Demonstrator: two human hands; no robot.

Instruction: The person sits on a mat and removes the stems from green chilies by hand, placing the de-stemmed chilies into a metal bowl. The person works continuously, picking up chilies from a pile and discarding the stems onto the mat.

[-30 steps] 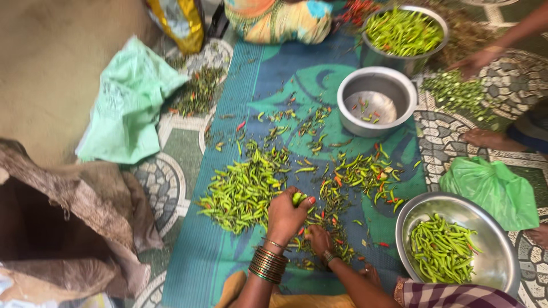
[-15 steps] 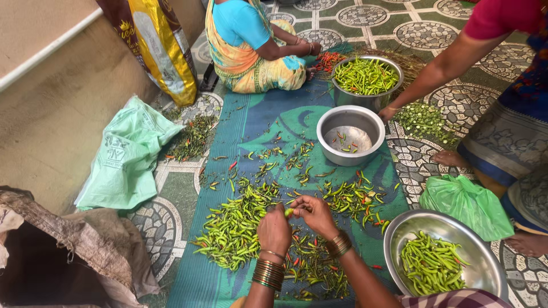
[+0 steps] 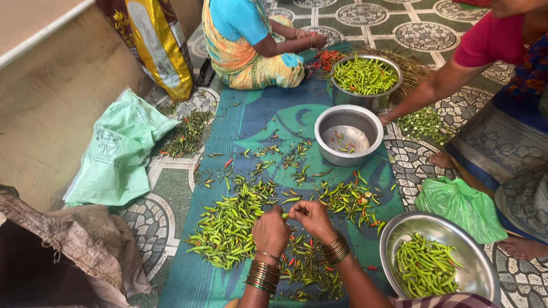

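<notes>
My left hand (image 3: 270, 232) and my right hand (image 3: 312, 218) meet over a blue-green mat (image 3: 268, 122), both pinching one green chili (image 3: 284, 215) between their fingertips. Bangles ring both wrists. A big heap of green chilies (image 3: 228, 228) lies just left of my hands, and a looser scatter of green and red chilies (image 3: 348, 199) lies to the right. A steel bowl of green chilies (image 3: 432, 265) stands at my lower right.
A steel bowl with a few chilies (image 3: 348, 136) and a full one (image 3: 365, 80) stand farther off. One person in blue (image 3: 251, 40) sits at the far end, another in red (image 3: 491, 85) at right. Green plastic bags (image 3: 117, 154) (image 3: 462, 205) and a sack (image 3: 63, 251) lie around.
The view has tilted up, showing the two other people. My hands rose from the chili scatter and came together on one green chili.
</notes>
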